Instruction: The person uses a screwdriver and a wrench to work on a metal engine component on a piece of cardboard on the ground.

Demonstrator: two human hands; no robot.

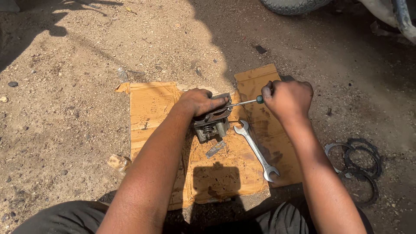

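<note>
- Left hand (200,102): fingers curled down over the top of a greasy metal part (211,123), pressing it in place; fingertips at the part's upper edge.
- Metal part: small grey block with a spring visible in its front face, standing on the cardboard sheet (151,108), roughly at its middle.
- Right hand (288,99): closed in a fist around the handle of a screwdriver (245,102); a green collar shows just past the knuckles.
- Screwdriver: shaft lies nearly level, tip meeting the top of the metal part beside the left fingertips.
- Open-ended spanner (255,149): lies flat on the cardboard, just right of the part, untouched.
- Flat metal strip (215,148): lies on the cardboard just below the part.
- Dark rings (362,162): lie on the dirt ground (65,86), right of the cardboard, beside the right forearm.
- Tyre (294,5): at the top edge, well apart.
</note>
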